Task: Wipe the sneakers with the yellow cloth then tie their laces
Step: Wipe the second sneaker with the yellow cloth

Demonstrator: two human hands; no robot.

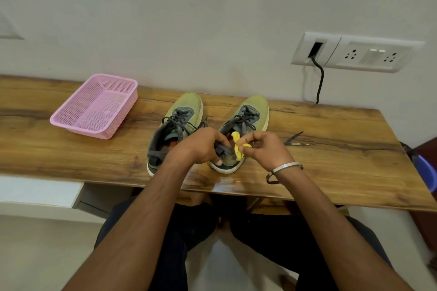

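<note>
Two olive-green sneakers with grey laces stand side by side on the wooden table [331, 149], toes toward the wall. The left sneaker [179, 120] has loose laces. My left hand [201, 146] grips the heel of the right sneaker [250, 113], thumb on its back edge. My right hand [267, 149] pinches a small crumpled yellow cloth [238, 146] against that heel. One lace end [293, 138] of the right sneaker trails on the table to the right.
A pink perforated plastic basket [71, 118] sits at the table's back left. A wall socket plate [354, 53] with a black cable [320, 80] hangs at the back right. A blue object [425, 172] shows past the table's right edge.
</note>
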